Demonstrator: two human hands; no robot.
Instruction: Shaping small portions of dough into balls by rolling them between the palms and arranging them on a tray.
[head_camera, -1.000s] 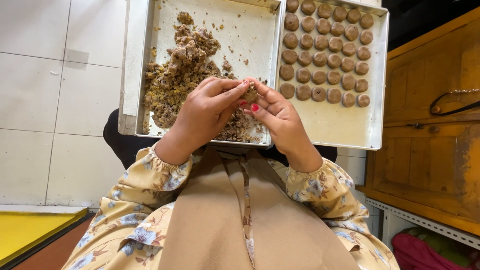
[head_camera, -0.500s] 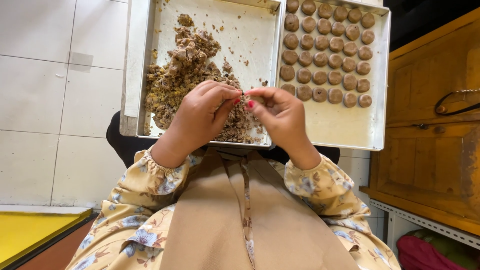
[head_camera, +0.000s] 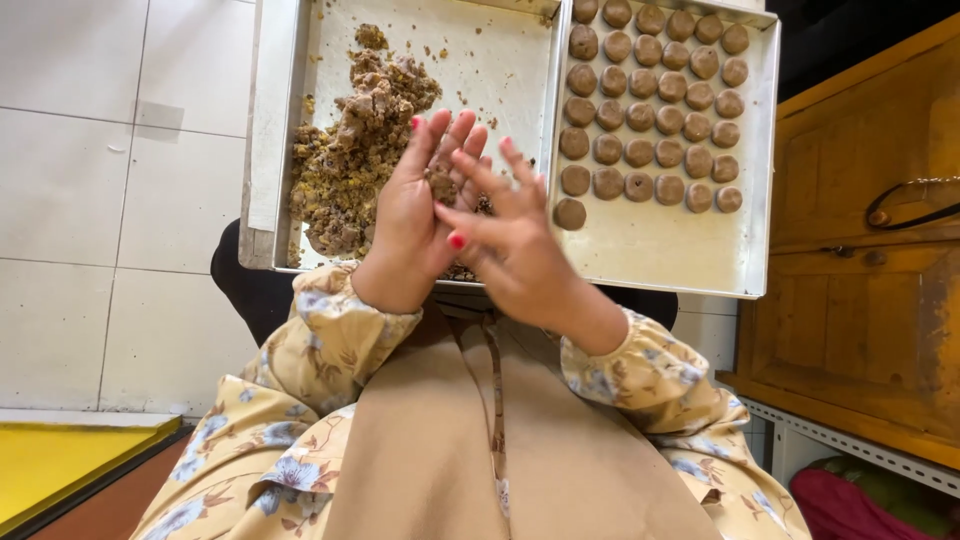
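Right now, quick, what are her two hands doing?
Left hand: open and flat, with a small lump of brown dough on its palm.
Right hand: open, fingers spread, pressing across the dough against the left palm.

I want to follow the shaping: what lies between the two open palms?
In the head view, a small brown lump of dough sits between the left hand and the right hand, which cross flat.
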